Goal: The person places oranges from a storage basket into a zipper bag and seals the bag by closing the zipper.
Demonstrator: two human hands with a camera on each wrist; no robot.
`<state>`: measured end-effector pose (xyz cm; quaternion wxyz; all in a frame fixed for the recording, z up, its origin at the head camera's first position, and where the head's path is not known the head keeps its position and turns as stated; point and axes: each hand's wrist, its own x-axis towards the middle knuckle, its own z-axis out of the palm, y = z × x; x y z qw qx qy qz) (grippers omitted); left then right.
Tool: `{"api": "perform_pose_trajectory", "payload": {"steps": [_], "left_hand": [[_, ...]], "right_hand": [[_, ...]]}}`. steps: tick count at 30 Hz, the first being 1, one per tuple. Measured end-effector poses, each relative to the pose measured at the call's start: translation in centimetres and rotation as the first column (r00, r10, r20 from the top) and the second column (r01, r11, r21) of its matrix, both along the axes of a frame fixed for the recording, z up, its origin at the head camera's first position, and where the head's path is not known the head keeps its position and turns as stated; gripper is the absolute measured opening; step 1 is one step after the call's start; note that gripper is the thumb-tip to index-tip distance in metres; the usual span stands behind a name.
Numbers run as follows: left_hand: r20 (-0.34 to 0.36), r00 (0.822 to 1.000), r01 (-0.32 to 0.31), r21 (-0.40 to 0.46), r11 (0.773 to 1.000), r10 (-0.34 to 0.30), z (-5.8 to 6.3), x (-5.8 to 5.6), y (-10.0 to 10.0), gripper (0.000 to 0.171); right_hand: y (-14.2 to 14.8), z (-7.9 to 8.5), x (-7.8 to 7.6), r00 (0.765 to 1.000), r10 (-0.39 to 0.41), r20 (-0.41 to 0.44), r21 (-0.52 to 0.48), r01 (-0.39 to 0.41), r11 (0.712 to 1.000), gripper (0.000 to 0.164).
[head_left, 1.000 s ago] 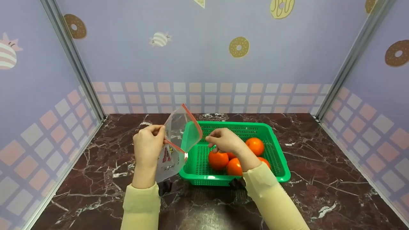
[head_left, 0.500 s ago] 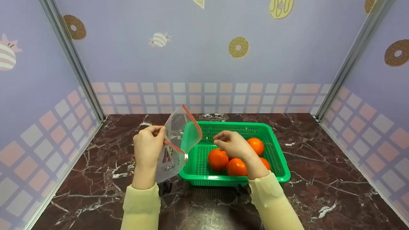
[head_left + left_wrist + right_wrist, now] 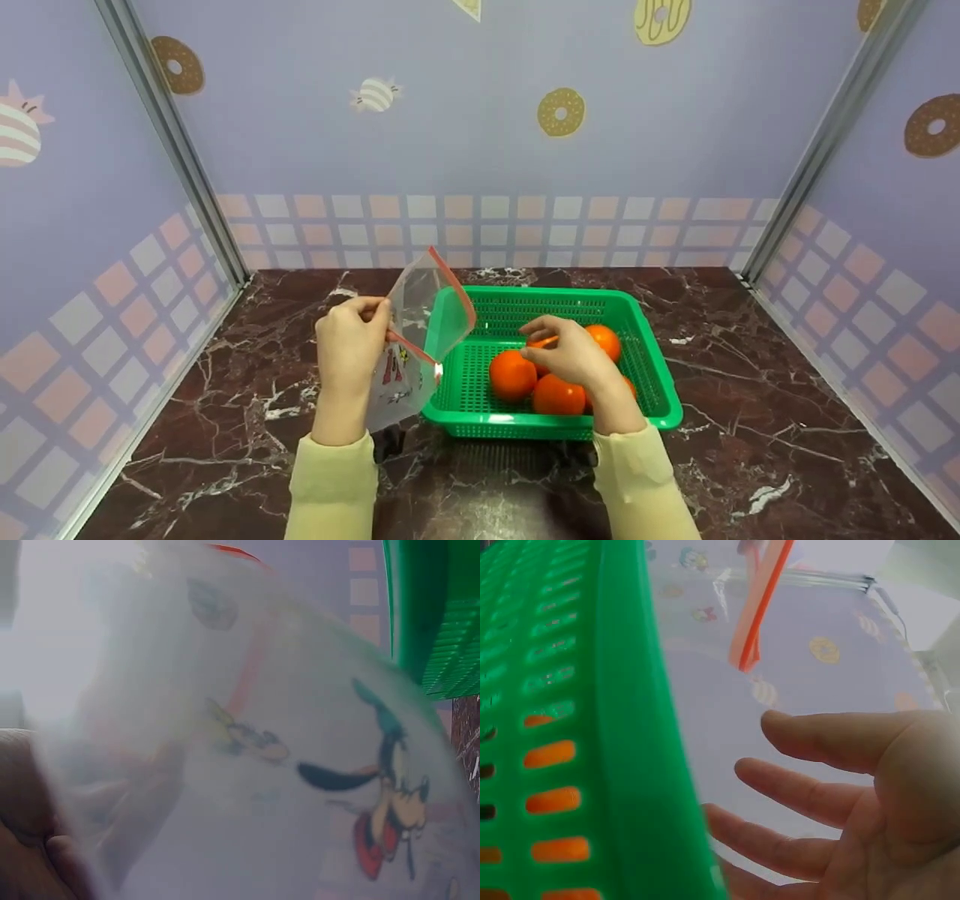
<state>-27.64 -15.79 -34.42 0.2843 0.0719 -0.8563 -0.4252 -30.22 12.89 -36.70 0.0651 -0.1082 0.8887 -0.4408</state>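
Observation:
In the head view my left hand [image 3: 350,349] pinches the edge of a clear zip bag [image 3: 420,300] with a red-orange seal strip. The bag's mouth gapes toward the right, and cartoon prints show on its side. Up close in the left wrist view, the bag [image 3: 300,750] covers most of the left hand. My right hand [image 3: 574,356] is over the green basket [image 3: 469,427], above several round orange fruits [image 3: 513,375], partly hiding some. The right wrist view shows that hand [image 3: 832,802] with fingers spread and nothing held. Whether it touches a fruit cannot be told.
The basket stands on a dark red marbled table [image 3: 247,420]. Behind it rises a lilac wall [image 3: 480,150] with doughnut and sweet pictures, and similar panels close off both sides. The left part of the basket shows its bare slotted floor.
My right hand has moved right and toward me, away from the bag's mouth to above the fruits, its fingers opening. The left hand and the bag have hardly moved.

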Motion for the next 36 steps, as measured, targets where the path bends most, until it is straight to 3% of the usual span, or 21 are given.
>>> {"api": "perform_pose_trajectory", "payload": {"steps": [15,25,36], "left_hand": [[0.015,1.000,0.001,0.009,1.000,-0.001,-0.1,0.1,0.1,0.022],[0.016,1.000,0.010,0.004,1.000,-0.010,-0.1,0.1,0.3,0.022],[0.039,0.999,0.010,0.007,1.000,-0.010,-0.1,0.2,0.3,0.023]], "right_hand": [[0.9,-0.8,-0.5,0.993,0.011,0.120,0.188,-0.034,0.982,0.042],[1.4,-1.7,-0.7,0.996,0.049,0.069,0.340,-0.069,0.938,0.051],[1.2,-2.2,-0.4,0.994,0.067,0.092,0.427,-0.100,0.899,0.053]]}}
